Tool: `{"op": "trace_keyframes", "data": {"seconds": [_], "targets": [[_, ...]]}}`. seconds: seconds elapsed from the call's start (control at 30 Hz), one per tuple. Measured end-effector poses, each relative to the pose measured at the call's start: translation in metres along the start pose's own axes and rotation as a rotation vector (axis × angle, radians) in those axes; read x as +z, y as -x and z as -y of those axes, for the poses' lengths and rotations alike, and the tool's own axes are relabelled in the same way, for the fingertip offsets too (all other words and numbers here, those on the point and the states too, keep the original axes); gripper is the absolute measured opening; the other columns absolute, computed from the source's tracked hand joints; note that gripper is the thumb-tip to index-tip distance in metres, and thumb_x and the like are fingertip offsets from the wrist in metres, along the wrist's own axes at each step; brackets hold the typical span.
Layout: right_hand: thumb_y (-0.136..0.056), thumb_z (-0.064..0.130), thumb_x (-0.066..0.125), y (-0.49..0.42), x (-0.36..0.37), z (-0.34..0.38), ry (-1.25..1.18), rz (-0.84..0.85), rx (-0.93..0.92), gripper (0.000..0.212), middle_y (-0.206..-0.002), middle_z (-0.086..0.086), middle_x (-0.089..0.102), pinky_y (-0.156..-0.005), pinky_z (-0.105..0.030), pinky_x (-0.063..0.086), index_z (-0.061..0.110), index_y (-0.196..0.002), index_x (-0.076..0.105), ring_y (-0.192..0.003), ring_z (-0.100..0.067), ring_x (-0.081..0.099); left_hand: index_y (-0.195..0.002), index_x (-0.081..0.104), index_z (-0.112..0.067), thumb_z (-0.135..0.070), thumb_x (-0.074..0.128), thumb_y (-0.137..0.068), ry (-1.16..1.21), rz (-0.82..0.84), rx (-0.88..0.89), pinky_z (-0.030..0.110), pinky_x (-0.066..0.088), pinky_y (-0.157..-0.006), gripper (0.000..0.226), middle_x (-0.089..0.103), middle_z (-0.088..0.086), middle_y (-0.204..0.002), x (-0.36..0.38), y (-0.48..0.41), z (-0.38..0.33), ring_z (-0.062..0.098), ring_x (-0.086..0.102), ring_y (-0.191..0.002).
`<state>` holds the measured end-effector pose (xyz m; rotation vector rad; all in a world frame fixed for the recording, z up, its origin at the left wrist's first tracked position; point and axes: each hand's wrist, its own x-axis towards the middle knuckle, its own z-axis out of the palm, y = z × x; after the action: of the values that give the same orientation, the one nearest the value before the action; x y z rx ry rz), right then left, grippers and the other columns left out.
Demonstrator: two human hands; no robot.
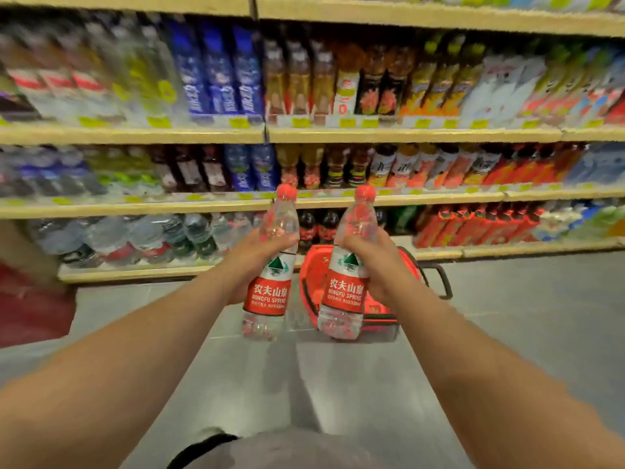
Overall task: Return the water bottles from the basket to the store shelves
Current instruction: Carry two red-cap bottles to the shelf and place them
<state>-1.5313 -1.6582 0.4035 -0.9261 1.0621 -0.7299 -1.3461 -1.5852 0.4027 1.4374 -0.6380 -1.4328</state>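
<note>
While left hand [249, 262] grips bottle [270, 289], right hand [377, 265] likewise.

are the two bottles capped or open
Both capped: a red cap tops the left bottle, and another tops the right bottle.

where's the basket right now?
Head view, centre-right: the red basket sits on the floor before the bottom shelf, partly hidden behind the bottle in the right hand.

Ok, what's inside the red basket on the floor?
Only a strip of inner wall of the basket shows, with nothing visible there. The rest is hidden behind the left bottle and right bottle, gripped by the left hand and right hand.
</note>
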Motion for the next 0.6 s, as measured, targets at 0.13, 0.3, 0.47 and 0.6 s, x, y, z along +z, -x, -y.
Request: {"op": "trace_keyframes", "data": {"seconds": [0.13, 0.3, 0.47, 0.6], "targets": [[-0.075, 0.002, 0.071, -0.013, 0.116, -0.010, 0.061, 0.167, -0.001, 0.039, -0.098, -0.018, 0.067, -0.076, -0.046, 0.055, 0.011, -0.110, 0.055, -0.078, -0.030, 0.068, -0.100, 0.061, -0.026, -0.025, 0.069, -0.083, 0.045, -0.205, 0.052, 0.029, 0.054, -0.062, 0.019, 0.074, -0.003, -0.069, -0.105, 0.047, -0.012, 0.016, 0.069, -0.059], [-0.071, 0.006, 0.076, -0.014, 0.276, -0.036, 0.078, 0.282, 0.025, 0.047, -0.098, -0.017, 0.068, -0.070, -0.043, 0.058, 0.016, -0.111, 0.053, -0.072, -0.028, 0.069, -0.104, 0.061, -0.023, -0.033, 0.080, -0.067, 0.099, -0.412, 0.137, 0.035, 0.054, -0.069, 0.042, 0.074, 0.004, -0.081, -0.247, 0.108, -0.027, 0.023, 0.070, -0.067], [-0.072, 0.010, 0.076, -0.013, 0.414, -0.057, 0.139, 0.404, 0.007, 0.059, -0.105, -0.017, 0.066, -0.063, -0.037, 0.057, 0.017, -0.121, 0.045, -0.074, -0.026, 0.070, -0.101, 0.063, -0.023, -0.028, 0.075, -0.077, 0.126, -0.535, 0.228, 0.037, 0.054, -0.071, 0.027, 0.073, 0.006, -0.080, -0.366, 0.156, -0.040, 0.025, 0.068, -0.066], [-0.072, 0.014, 0.077, -0.018, 0.504, -0.054, 0.183, 0.496, -0.009, 0.063, -0.109, -0.017, 0.063, -0.068, -0.041, 0.057, 0.022, -0.123, 0.042, -0.082, -0.032, 0.069, -0.106, 0.061, -0.022, -0.032, 0.075, -0.078, 0.129, -0.636, 0.289, 0.036, 0.056, -0.065, 0.033, 0.072, 0.008, -0.080, -0.442, 0.176, -0.060, 0.024, 0.069, -0.063]]}}
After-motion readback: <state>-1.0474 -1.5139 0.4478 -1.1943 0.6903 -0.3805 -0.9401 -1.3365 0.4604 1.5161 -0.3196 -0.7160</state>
